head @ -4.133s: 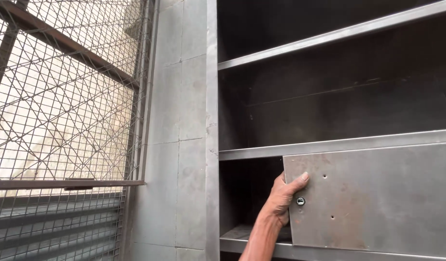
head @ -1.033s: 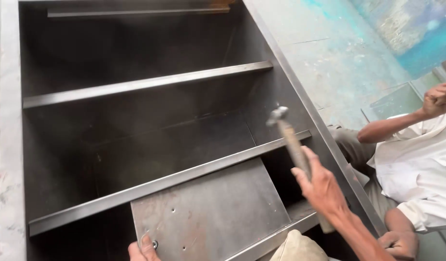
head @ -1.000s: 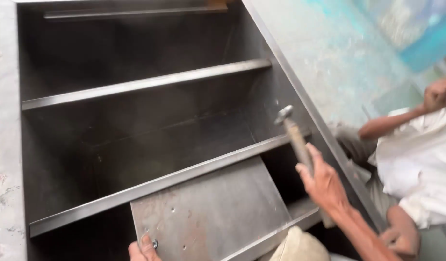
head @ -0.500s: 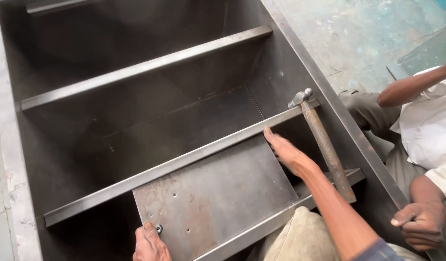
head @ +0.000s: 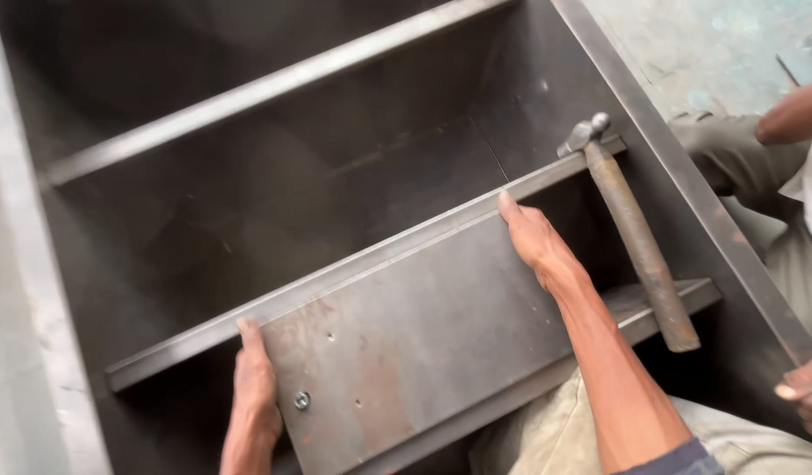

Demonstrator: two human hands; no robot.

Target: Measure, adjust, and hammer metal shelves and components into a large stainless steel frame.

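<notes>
- Dark sheet metal fills most of our view: a large steel cabinet [head: 160, 202] with crossbars [head: 274, 84] running across its open face, and a strip of pale green floor [head: 714, 44] at far right.
- We lose the cabinet's outer edges at the frame borders, and its deep interior is too dark to read.
- We hold a flat steel panel [head: 424, 343] against the near crossbar; it shows rust patches, small holes and one bolt [head: 301, 401] near its left edge.
- Our left hand [head: 252, 400] grips the panel's left edge, fingers wrapped behind it and hidden.
- Our right hand [head: 534, 242] presses on the panel's upper right corner, fingers curled over the edge.
- Just right of that hand, a hammer [head: 635, 233] leans untouched across two crossbars, head at the far end.
- Another person sits at right, mostly cut off; only an arm [head: 793, 114], trousers and a hand [head: 806, 396] show.
</notes>
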